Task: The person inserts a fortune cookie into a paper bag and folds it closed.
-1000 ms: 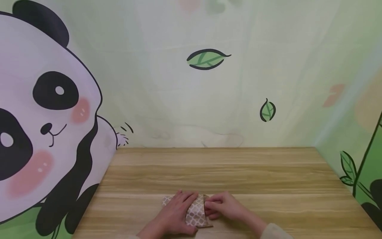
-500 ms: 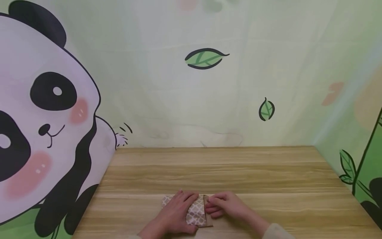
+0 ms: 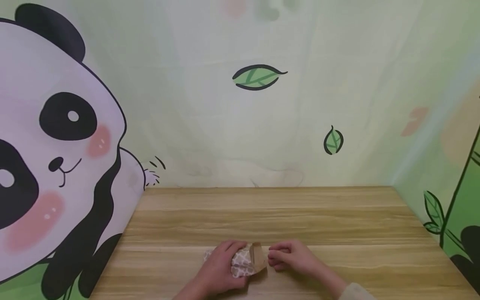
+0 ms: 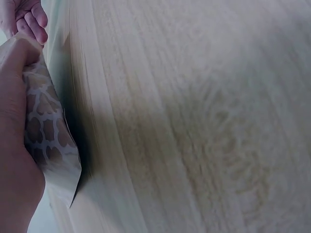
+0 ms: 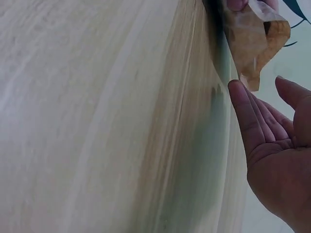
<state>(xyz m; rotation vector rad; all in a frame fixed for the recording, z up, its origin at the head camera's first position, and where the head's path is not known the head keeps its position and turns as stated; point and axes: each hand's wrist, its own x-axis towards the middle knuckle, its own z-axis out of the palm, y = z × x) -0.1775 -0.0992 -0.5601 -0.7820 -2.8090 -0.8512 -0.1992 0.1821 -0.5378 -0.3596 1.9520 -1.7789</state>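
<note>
A small paper bag (image 3: pixel 243 263) with a white lattice print lies low in the middle of the head view. My left hand (image 3: pixel 220 266) grips it between thumb and fingers, and one edge tilts up off the table. The bag's brown mouth gapes toward the right. Just right of that mouth is my right hand (image 3: pixel 291 256), apart from the bag in the head view. Its fingers reach out fairly straight with the thumb apart in the right wrist view, and nothing sits between them. The left wrist view shows the patterned side of the bag (image 4: pixel 48 128) beneath the left hand.
The wood-grain table (image 3: pixel 270 216) runs back to a pale green cloth backdrop (image 3: pixel 210 125). A printed panda (image 3: pixel 71 166) is on the left part of the backdrop, with printed leaves in the middle and on the right.
The bag was flat under my left hand and is now squeezed, tilted and gaping at its mouth. My right hand has let go of the mouth's edge and moved slightly right.
</note>
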